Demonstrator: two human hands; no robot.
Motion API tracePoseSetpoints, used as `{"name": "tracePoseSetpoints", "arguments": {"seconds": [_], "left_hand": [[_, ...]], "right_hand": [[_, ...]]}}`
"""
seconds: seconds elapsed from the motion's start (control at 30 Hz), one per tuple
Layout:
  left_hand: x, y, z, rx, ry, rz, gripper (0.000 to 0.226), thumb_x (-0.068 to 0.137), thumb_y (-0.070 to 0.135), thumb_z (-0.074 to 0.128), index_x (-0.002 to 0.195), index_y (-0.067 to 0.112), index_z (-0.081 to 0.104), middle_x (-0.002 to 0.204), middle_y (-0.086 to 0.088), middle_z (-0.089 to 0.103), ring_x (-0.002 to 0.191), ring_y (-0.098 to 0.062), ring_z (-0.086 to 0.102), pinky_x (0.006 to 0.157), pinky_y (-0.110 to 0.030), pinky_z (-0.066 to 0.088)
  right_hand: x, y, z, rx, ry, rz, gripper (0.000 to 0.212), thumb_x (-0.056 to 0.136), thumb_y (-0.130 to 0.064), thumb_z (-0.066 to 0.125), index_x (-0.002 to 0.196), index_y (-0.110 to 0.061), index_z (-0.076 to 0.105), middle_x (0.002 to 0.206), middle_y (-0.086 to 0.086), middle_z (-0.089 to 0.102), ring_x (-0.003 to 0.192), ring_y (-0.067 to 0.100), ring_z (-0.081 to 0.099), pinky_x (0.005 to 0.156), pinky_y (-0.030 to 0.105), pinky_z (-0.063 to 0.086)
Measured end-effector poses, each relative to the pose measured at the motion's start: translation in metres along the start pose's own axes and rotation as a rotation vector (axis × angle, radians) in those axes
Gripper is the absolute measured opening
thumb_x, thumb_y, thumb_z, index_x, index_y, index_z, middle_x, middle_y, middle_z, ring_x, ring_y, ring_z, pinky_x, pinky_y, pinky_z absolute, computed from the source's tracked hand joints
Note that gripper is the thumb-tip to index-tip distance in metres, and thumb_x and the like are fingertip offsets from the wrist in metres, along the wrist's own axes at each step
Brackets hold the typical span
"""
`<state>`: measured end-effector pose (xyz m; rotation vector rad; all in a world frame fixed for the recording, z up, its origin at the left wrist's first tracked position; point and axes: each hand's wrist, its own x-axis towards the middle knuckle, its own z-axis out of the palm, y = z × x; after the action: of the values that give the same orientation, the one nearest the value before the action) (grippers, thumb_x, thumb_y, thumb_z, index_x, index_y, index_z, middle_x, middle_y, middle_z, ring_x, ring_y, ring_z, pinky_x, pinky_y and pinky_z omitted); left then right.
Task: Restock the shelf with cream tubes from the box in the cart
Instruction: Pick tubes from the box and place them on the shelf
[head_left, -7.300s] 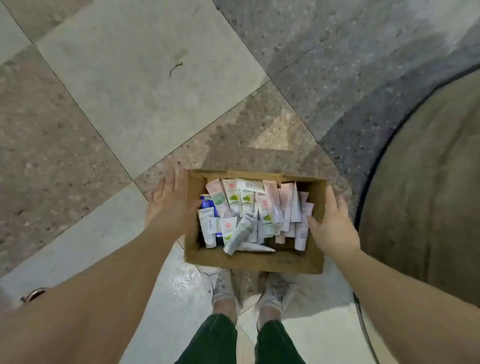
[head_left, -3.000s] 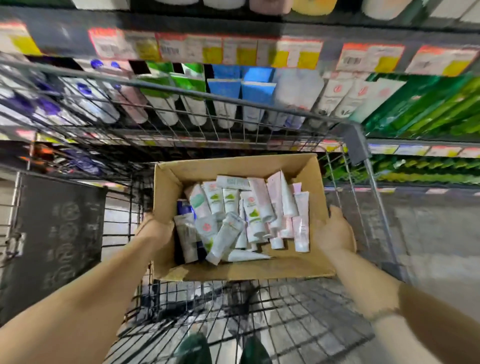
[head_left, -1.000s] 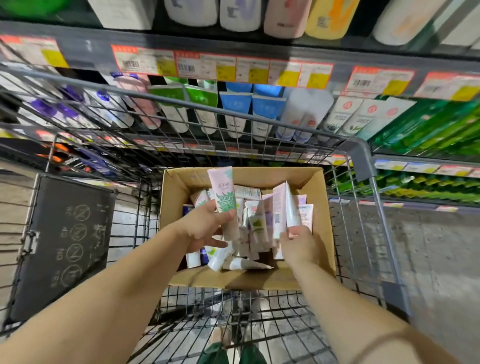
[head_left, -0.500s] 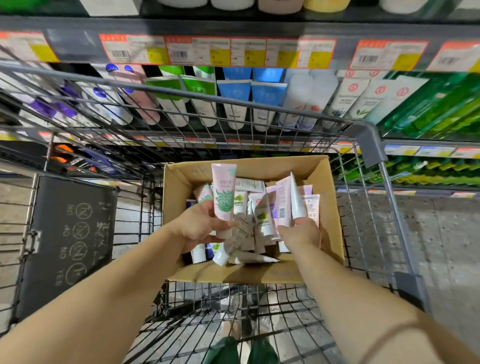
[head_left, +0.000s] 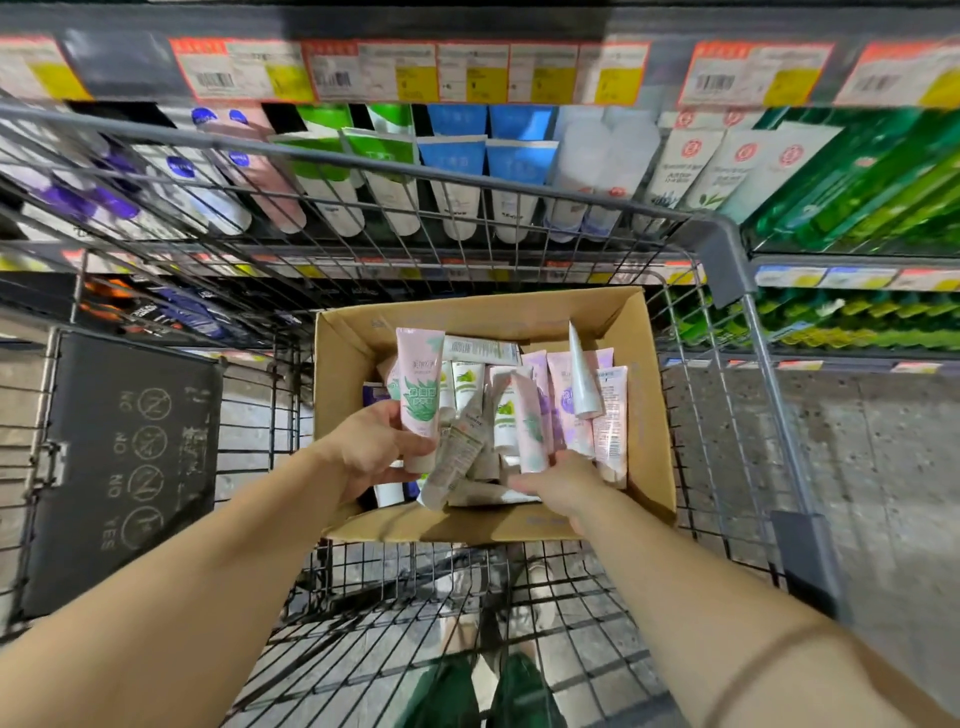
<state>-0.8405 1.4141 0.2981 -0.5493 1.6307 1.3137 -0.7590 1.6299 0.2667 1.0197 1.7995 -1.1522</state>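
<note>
Nearest the camera, the person's two forearms reach forward over the wire floor of the shopping cart (head_left: 727, 249) into the cardboard box (head_left: 644, 415) that sits in its basket; the left hand (head_left: 371, 452) has fingers and thumb curled round the lower end of a pink cream tube with a green leaf print (head_left: 420, 387), which it holds upright, cap end down in the palm and crimped end pointing away toward the shelf; the right hand (head_left: 563, 480) is down among the loose tubes, its fingers reaching in at the base of another pale pink tube (head_left: 530, 426), though whether they have closed on it cannot be told, since the fingertips are hidden among the tubes; the rest of the cream tubes lie and lean in a jumble across the middle and right of the box, mostly with their long axes running front to back; beyond the cart's far rail stands the store shelf (head_left: 467, 73), its rows of tubes hanging cap down under a strip of price labels; the held tube's long axis already roughly matches those rows, and the left hand, being the loaded one, is judged readier to lift straight forward and up over the rail to the shelf
</note>
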Motion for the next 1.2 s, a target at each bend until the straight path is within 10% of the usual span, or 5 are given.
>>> {"name": "tracePoseSetpoints", "arguments": {"seconds": [0.3, 0.63, 1.0, 1.2], "left_hand": [[-0.011, -0.004, -0.002, -0.016, 0.023, 0.016, 0.042, 0.086, -0.005, 0.066, 0.122, 0.014, 0.056, 0.11, -0.006, 0.071, 0.099, -0.024, 0.067, 0.075, -0.039, 0.056], [-0.034, 0.019, -0.001, -0.057, 0.01, 0.085, 0.044, 0.085, -0.007, 0.066, 0.122, 0.015, 0.057, 0.107, -0.006, 0.073, 0.1, -0.027, 0.067, 0.086, -0.044, 0.056], [-0.185, 0.215, 0.087, 0.06, -0.198, 0.566, 0.033, 0.087, -0.002, 0.066, 0.116, 0.012, 0.061, 0.096, -0.003, 0.073, 0.086, -0.02, 0.068, 0.079, -0.037, 0.055], [-0.276, 0.306, 0.157, 0.142, -0.352, 0.84, 0.027, 0.088, -0.006, 0.062, 0.107, 0.012, 0.064, 0.104, -0.006, 0.073, 0.089, -0.02, 0.069, 0.077, -0.034, 0.058]], "right_hand": [[-0.004, 0.003, -0.004, 0.052, 0.141, -0.171, 0.069, 0.08, -0.01, 0.072, 0.139, -0.022, 0.04, 0.119, 0.001, 0.059, 0.098, 0.02, 0.058, 0.078, 0.034, 0.052], [-0.039, -0.01, -0.047, 0.264, 0.232, -0.267, 0.033, 0.091, -0.046, 0.056, 0.121, -0.034, 0.052, 0.116, -0.005, 0.062, 0.101, 0.02, 0.059, 0.088, 0.038, 0.049], [-0.206, -0.115, -0.159, 0.687, 0.073, -0.559, 0.021, 0.093, -0.015, 0.063, 0.112, -0.02, 0.059, 0.1, -0.002, 0.069, 0.086, 0.013, 0.064, 0.063, 0.029, 0.05], [-0.291, -0.136, -0.256, 0.805, 0.171, -0.805, 0.038, 0.089, -0.023, 0.068, 0.125, -0.02, 0.056, 0.118, -0.005, 0.064, 0.098, 0.006, 0.06, 0.078, 0.026, 0.046]]}}
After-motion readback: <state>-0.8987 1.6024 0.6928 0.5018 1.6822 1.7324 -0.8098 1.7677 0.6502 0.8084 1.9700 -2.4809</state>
